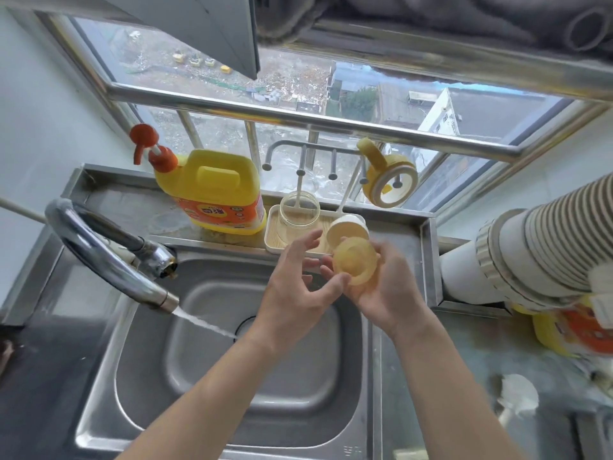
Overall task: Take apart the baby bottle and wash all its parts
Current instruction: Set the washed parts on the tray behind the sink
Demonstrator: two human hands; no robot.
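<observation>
My right hand [381,290] holds a translucent yellow silicone teat [355,260] above the far right corner of the steel sink [232,360]. My left hand [295,287] hovers beside it with spread fingers, its thumb tip touching the teat's lower edge. The clear bottle body [298,210] and a white cap [348,230] sit upside down on pegs of a drying rack tray [275,240]. A yellow handled collar ring [388,180] hangs on a rack peg at the right.
The tap [109,254] at left runs a stream of water into the sink basin. A yellow dish soap bottle [212,190] with an orange pump stands on the ledge behind. A ribbed white duct [530,240] crosses at right. Yellow packaging [574,330] lies on the right counter.
</observation>
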